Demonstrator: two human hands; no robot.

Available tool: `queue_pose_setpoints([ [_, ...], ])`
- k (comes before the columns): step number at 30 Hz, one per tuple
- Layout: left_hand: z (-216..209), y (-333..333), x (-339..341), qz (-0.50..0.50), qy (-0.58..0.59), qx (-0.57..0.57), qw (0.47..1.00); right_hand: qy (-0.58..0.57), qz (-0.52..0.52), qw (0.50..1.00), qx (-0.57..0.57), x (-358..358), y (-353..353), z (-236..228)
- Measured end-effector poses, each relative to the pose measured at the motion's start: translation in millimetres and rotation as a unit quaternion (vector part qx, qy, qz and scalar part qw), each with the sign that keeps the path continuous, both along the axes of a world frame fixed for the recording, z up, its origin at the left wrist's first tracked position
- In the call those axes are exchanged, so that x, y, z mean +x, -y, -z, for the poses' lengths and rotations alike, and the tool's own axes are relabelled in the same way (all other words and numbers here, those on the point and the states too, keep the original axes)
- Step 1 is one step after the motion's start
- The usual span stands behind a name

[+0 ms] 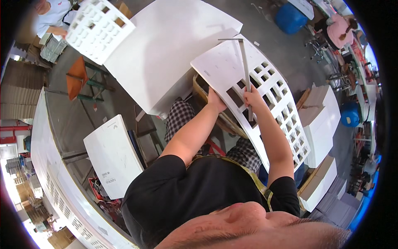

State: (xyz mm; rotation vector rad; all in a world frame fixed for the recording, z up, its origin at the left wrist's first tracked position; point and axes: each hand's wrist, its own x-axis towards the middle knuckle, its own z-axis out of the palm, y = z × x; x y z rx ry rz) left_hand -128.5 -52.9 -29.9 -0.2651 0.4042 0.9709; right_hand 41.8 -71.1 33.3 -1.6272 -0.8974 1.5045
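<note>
A long white panel (286,108) with rows of square cut-outs slants in front of me. My left hand (215,102) is closed on its left edge, fingers partly hidden by the panel. Over the cut-outs, my right hand (253,99) is closed around the shaft of an L-shaped metal bar (243,58). The bar's short arm points left near the panel's far end, and its lower end reaches down over an opening. Part of a worn, curved brown rim (200,88) shows beneath the panel, by my left hand.
A large white block or stack (178,33) stands ahead. A co-worker (52,18) at far left holds another perforated panel (99,31). White boards (114,155) lie left; white boxes (321,133) stand right. An orange-topped stool (78,76) sits left, and blue round containers (290,20) are farther off.
</note>
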Motion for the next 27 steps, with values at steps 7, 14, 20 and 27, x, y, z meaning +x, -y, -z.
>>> queue_pose_setpoints([
  [7,23,-48,-39,-0.060,-0.241,0.060,0.967,0.055,-0.007,0.998,-0.023,-6,-2,9],
  [14,4,-50,-41,-0.002,-0.385,0.038,0.922,0.118,-0.019,0.993,-0.010,-7,13,1],
  [20,-8,-46,-48,0.056,-0.367,0.042,0.927,0.315,0.021,0.944,0.101,19,87,-29],
  [27,-1,-55,-37,0.070,-0.367,0.020,0.927,0.243,0.013,0.969,0.032,33,145,-31],
])
